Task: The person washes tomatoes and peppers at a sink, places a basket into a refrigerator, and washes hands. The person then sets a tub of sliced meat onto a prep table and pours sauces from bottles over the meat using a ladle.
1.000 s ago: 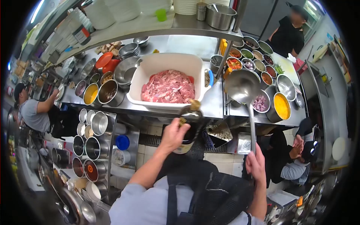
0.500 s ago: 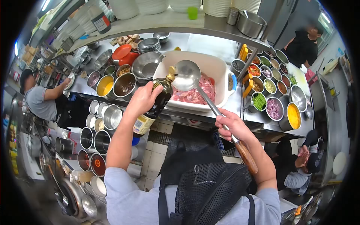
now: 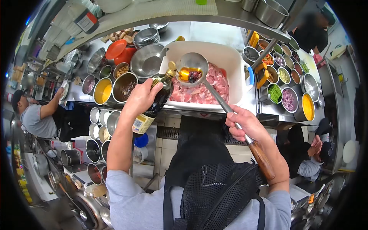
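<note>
My left hand (image 3: 141, 99) is wrapped round a dark glass bottle (image 3: 161, 96) with a cream label, tilted so its neck meets the ladle's rim. A long steel ladle (image 3: 217, 96) with a wooden grip is in my right hand (image 3: 245, 123), fingers closed on its shaft. Amber liquid (image 3: 184, 73) and something dark red lie in the ladle's bowl. That bowl hangs over a white tub (image 3: 226, 49) with raw meat pieces (image 3: 203, 93) in it. Whether liquid is flowing from the bottle, I cannot make out.
Metal bowls (image 3: 147, 61) and pots stand left of the tub. On the right are several containers of cut vegetables, including red onion (image 3: 289, 100). A steel shelf (image 3: 230, 17) runs above the counter. Co-workers are at left (image 3: 38, 119) and right (image 3: 312, 153).
The ladle's bowl, bare half a second ago, now has amber liquid and dark matter in it. The camera view has tilted down slightly.
</note>
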